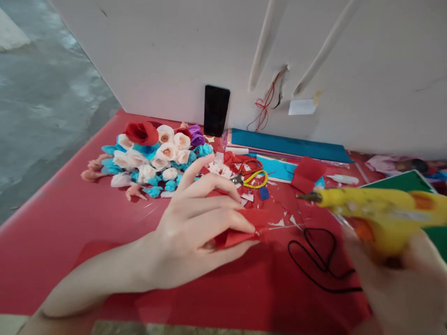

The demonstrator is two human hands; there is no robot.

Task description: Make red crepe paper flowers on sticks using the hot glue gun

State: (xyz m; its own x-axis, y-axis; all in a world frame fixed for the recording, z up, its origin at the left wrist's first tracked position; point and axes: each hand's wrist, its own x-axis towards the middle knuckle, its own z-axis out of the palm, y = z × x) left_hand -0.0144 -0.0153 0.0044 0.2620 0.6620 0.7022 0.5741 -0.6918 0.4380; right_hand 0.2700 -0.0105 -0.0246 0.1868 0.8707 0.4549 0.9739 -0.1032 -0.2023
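My left hand (pixel 195 228) is closed around a piece of red crepe paper (pixel 232 237), its thumb and fingers pinching the paper at the right end. A yellow hot glue gun (pixel 373 209) is gripped in my right hand (pixel 401 284), a little blurred at the right side. The gun's metal nozzle points left, apart from the red paper. Just beyond my left fingers lie scissors (pixel 254 179) with one red and one yellow handle, among small white paper scraps (pixel 223 167).
Paper flowers (pixel 167 151) in white, blue, red and purple are heaped at the back left. A black phone (pixel 216 110) leans on the white wall. Blue paper (pixel 286 145) lies along the wall. A black cord (pixel 324 265) loops near the glue gun, with a green board (pixel 401 184) behind it.
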